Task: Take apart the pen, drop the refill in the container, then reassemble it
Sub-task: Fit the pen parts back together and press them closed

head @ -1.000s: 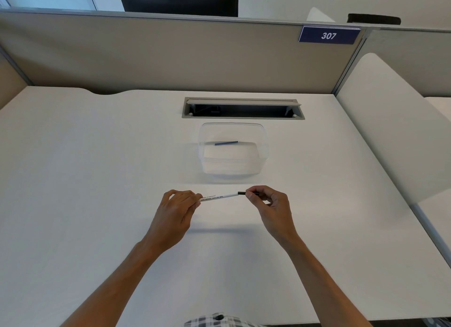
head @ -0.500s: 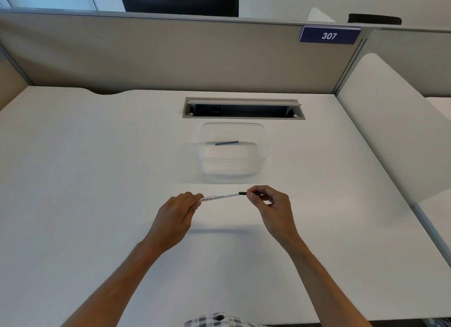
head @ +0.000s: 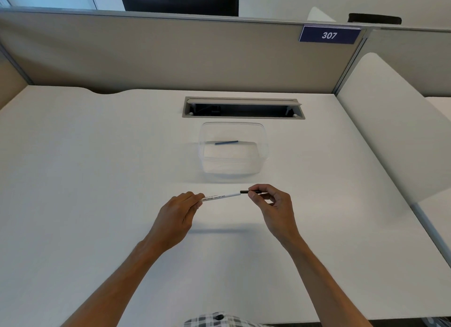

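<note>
Barely anything has moved in the last second: our left hand (head: 179, 210) still grips the pen (head: 220, 196), right hand (head: 271, 202) pinches its black end, refill (head: 226, 143) already in the container (head: 233, 151), so we're reassembling.

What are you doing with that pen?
A person holds a thin white pen with printed lettering above the white desk. The left hand grips one end and the right hand pinches the black end piece. Beyond the hands stands a clear plastic container with a short dark blue refill already lying inside.
</note>
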`<action>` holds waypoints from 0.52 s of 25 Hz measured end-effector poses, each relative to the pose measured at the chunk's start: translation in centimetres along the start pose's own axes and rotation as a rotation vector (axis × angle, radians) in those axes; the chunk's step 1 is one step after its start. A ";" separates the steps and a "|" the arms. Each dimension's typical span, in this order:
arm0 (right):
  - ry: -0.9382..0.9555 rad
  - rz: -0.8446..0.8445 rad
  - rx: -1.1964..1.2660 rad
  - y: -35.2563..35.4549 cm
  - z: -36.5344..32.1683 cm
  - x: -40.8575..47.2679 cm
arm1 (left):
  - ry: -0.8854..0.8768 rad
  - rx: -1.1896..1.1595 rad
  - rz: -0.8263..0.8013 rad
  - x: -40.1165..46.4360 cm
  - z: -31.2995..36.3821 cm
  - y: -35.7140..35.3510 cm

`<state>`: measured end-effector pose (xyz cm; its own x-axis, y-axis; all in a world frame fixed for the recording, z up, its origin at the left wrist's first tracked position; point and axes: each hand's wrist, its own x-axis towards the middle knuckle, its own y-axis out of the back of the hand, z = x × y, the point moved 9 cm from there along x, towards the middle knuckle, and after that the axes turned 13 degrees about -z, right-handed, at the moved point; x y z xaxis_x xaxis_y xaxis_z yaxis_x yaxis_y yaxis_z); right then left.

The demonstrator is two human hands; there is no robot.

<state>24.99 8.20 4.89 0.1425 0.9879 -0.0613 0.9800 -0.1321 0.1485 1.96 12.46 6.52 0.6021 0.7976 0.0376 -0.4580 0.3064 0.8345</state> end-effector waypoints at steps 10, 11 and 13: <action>0.001 -0.035 0.002 -0.2 -0.1 0.0 | 0.006 -0.010 -0.005 0.0 -0.1 0.0; 0.001 -0.037 0.004 -0.3 -0.1 0.0 | 0.005 -0.005 -0.005 0.0 -0.1 0.0; 0.003 -0.039 0.000 -0.4 -0.2 0.0 | 0.000 0.006 -0.004 0.0 0.0 0.0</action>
<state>24.62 8.26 5.02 0.1042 0.9925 -0.0640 0.9848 -0.0939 0.1459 1.96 12.47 6.53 0.6041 0.7961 0.0346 -0.4515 0.3062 0.8381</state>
